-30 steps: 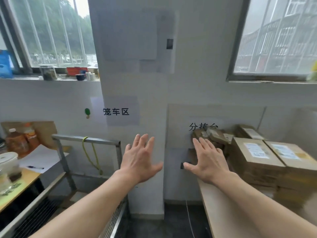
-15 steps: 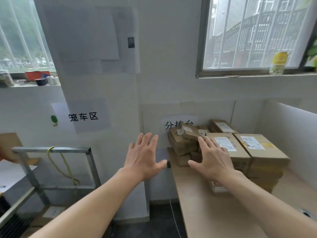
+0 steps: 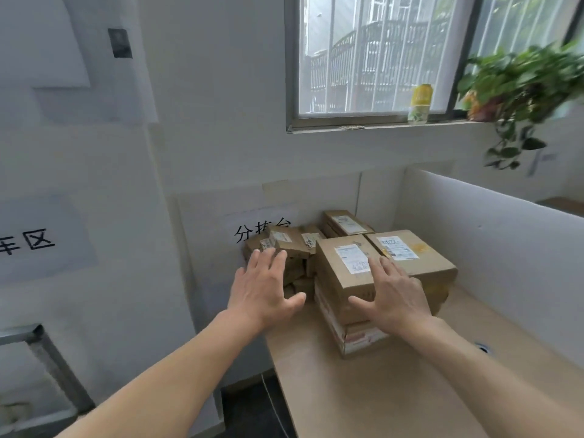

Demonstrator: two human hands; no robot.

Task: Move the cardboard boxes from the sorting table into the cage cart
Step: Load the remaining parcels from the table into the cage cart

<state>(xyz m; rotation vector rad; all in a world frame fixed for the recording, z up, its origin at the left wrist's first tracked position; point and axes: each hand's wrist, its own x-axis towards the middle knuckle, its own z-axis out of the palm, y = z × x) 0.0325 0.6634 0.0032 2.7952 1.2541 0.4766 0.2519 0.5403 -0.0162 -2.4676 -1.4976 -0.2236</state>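
Several brown cardboard boxes with white labels are piled at the back of the light wooden sorting table (image 3: pixel 373 393). The nearest stack has a large box (image 3: pixel 343 273) on top, and a second large box (image 3: pixel 410 257) lies to its right. Smaller boxes (image 3: pixel 290 245) are heaped to the left against the wall. My left hand (image 3: pixel 264 290) hovers flat in front of the small boxes with fingers spread, holding nothing. My right hand (image 3: pixel 390 292) is spread above the front right of the nearest stack, holding nothing. Only a grey metal corner of the cage cart (image 3: pixel 34 346) shows at lower left.
A white partition (image 3: pixel 493 248) walls the table's right side. A window sill above carries a yellow bottle (image 3: pixel 419 102) and a trailing plant (image 3: pixel 518 90). A paper sign (image 3: pixel 262 230) hangs behind the boxes. Dark floor lies between the table and the cart.
The view has swung right, from the cage cart toward the sorting table. Both hands, still spread, have come closer to the boxes; the right hand now overlaps the nearest stack.
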